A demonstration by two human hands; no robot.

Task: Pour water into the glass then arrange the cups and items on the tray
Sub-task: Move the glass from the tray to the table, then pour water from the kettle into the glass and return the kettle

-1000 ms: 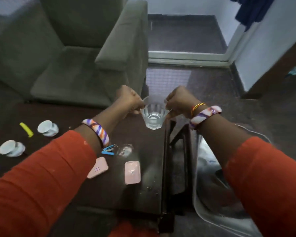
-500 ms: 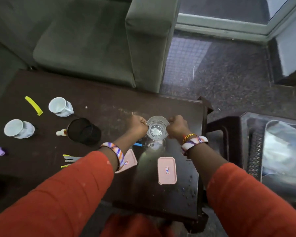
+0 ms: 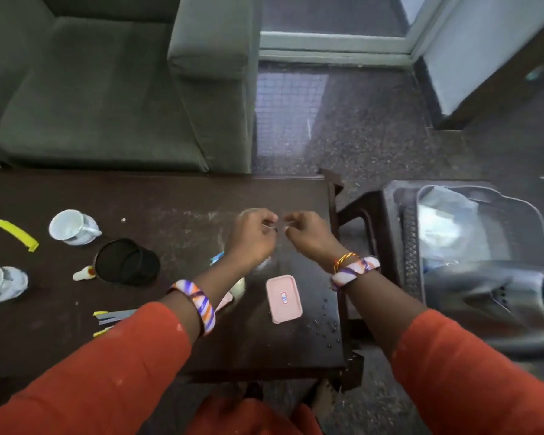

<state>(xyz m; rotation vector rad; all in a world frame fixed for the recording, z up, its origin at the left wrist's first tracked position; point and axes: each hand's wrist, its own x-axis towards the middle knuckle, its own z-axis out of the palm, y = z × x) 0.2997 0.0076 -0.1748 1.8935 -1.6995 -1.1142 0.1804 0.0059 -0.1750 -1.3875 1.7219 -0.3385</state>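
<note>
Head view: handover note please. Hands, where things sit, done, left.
Left hand and right hand: both over the far right of the table, fingers curled at the rim of the glass; the glass is blurred, so grip and water level are unclear.
Two white cups, the black cup and the pink lid sit on the table; a second pink piece is partly hidden under the left wrist.
Clear tray is off to the right, on a stool.
Done: nothing on the tray yet.
Left: move cups and items to the tray.
</note>
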